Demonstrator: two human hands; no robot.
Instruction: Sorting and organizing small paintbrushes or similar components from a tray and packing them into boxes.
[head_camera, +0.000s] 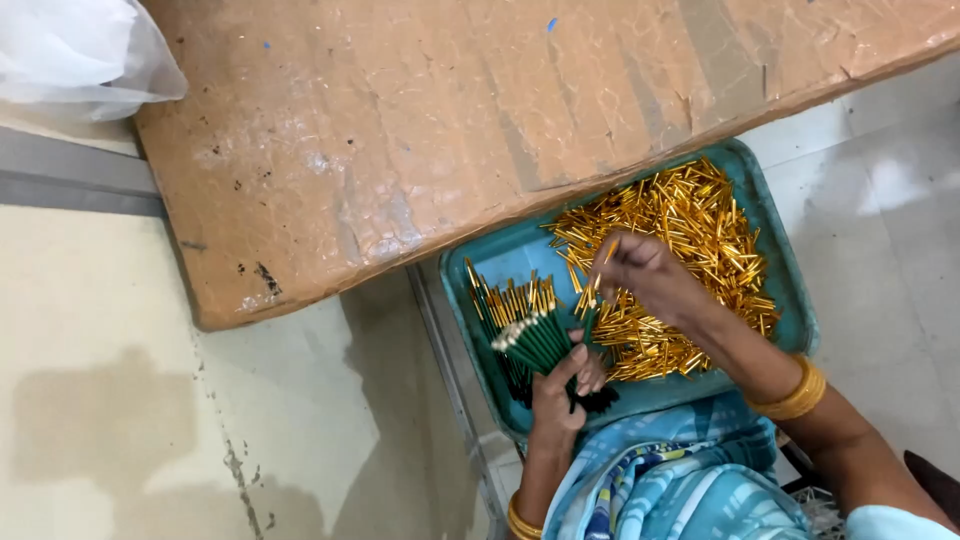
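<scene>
Below, teal tray (790, 290) on pale floor (100, 350), left grip (562, 385) clenching green sticks (535, 340), right grip (640, 275) pinching gold tube (610, 250).

Teal tray (785, 270) is crowded: heap of gold tubes (690, 250) fills its right and far part, green sticks (525, 335) fan across the near left. Bare tray floor shows only at far left, between sticks and heap. Brown board (450, 130) overhangs the tray's far edge, blocking entry from there. Pale floor (890, 200) right of tray is open.
</scene>
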